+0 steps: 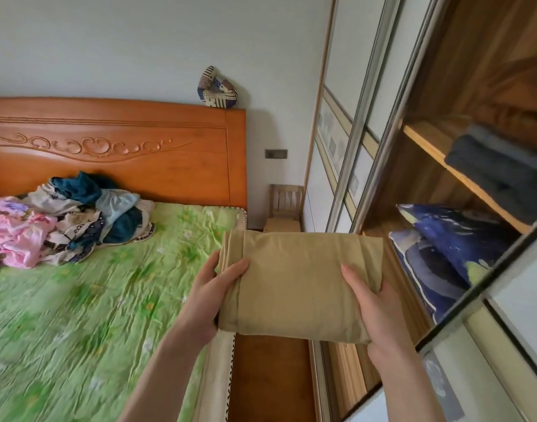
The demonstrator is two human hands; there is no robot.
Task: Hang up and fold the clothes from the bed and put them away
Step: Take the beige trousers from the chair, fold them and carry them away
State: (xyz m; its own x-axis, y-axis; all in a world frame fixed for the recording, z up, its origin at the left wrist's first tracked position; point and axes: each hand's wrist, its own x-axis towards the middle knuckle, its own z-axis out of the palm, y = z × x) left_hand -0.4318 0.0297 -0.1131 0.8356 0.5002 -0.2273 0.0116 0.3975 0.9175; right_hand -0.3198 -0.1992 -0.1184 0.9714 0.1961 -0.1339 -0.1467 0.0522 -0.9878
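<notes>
A folded tan garment (297,278) is held in the air between the bed and the open wardrobe. My left hand (211,293) grips its left end, thumb on top and fingers underneath. My right hand (373,303) grips its right end the same way. A pile of unfolded clothes (63,217), pink, white and dark blue, lies on the green bed sheet (78,315) near the wooden headboard (115,147).
The wardrobe stands open on the right with sliding door frames (379,123). A dark folded item (498,175) lies on its wooden shelf (425,141), and blue patterned pillows (443,248) sit below. A small wooden chair (284,208) stands by the wall.
</notes>
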